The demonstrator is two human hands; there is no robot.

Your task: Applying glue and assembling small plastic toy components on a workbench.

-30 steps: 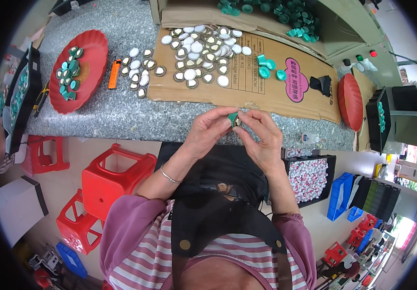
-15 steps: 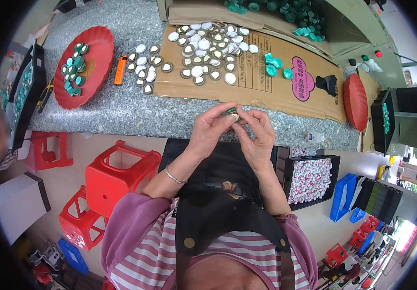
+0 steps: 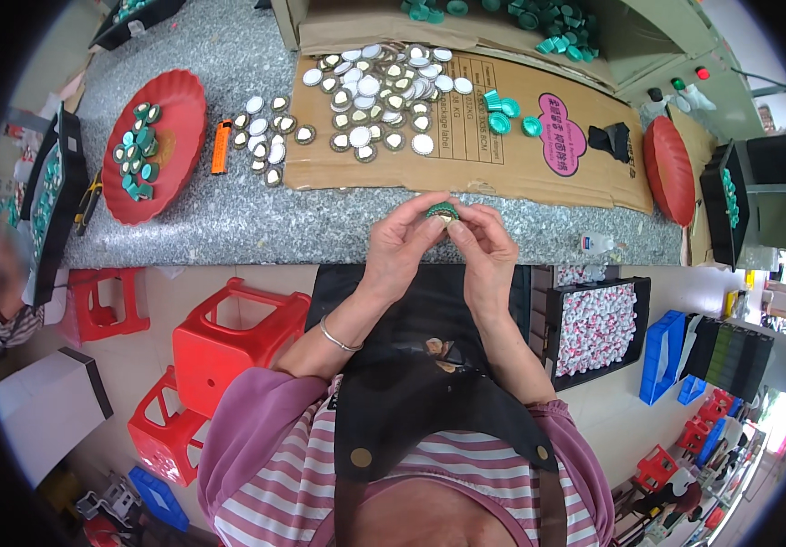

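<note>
Head view: one green cap is held between both hands, pinched from the left by the fingertips of the left hand and from the right by those of the right hand. The two thumbs are brought close together at its near side, so the grip is narrow. The cap is held above the strip of desk that runs between the near edge of the cardboard and the desk's front edge, which is crossed by both forearms.

Along this strip, sideways room is left toward the left plate; on the right, a small bottle is met near the front edge. Discs are heaped on the cardboard's left half, with some spilled past its left edge onto the desk. An orange bar is set between them and the left plate, where finished-looking green pieces are gathered. More green cups are grouped right of the heap, well apart from the hands. Near the cardboard's right end, a right plate is placed. Below the front edge, red stools are seen to the left and a filled crate to the right.
</note>
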